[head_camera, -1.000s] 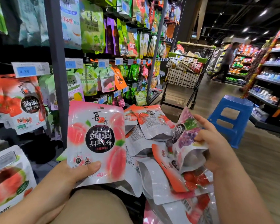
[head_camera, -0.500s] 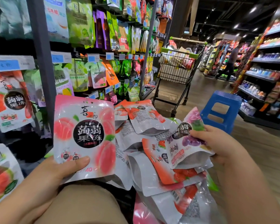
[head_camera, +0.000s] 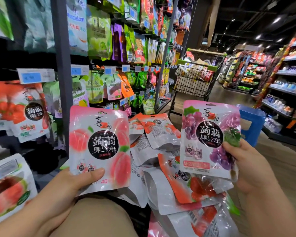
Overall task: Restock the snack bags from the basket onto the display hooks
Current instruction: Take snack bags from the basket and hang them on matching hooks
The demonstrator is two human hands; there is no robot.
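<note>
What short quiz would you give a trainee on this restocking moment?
1. True or false: the left hand holds the peach bag upright, front toward the camera.
2. Which bag does the right hand hold? A. watermelon B. grape C. strawberry
3. Short answer: what wheeled thing stands in the aisle beyond the loose bags?
Key: 1 true; 2 B, the grape bag; 3 the shopping cart.
</note>
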